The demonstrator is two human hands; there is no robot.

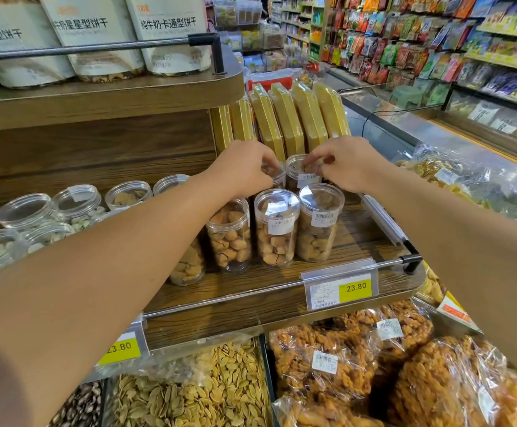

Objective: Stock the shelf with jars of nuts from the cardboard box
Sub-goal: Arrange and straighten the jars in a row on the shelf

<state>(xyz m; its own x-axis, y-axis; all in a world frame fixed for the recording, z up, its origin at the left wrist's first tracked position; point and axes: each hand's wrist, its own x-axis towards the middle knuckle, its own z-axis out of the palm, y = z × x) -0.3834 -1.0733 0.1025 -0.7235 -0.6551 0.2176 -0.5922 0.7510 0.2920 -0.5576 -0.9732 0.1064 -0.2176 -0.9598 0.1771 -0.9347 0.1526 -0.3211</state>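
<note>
The person is reaching both arms forward over the wooden shelf (343, 241). The left hand (245, 171) is curling its fingers down around the lid of a clear jar of nuts (277, 175) in the back row, gripping it from above; most of that jar is hidden under the hand. The right hand (348, 164) is pinching the rim of the neighbouring back-row jar (297, 171) between thumb and fingertips, just beside the first jar.

Directly in front of them, three more clear jars of nuts are standing upright in a row toward the shelf's right end: one (229, 234) on the left, one (277, 226) in the middle and one (320, 221) on the right, the latter two carrying white barcode labels. Another nut jar (188, 266) is sitting partly behind the left forearm, nearer the front edge. Toward the shelf's left end, jars of pale seeds (75, 204) are crowding together.

Yellow flat boxes (288, 118) are leaning upright along the shelf's back edge. A yellow price tag reading 23.80 (354, 288) is hanging on the front rail. Below the shelf, bagged fried snacks (328, 359) and a bin of seeds (205, 389) are lying. The cardboard box is not in view.
</note>
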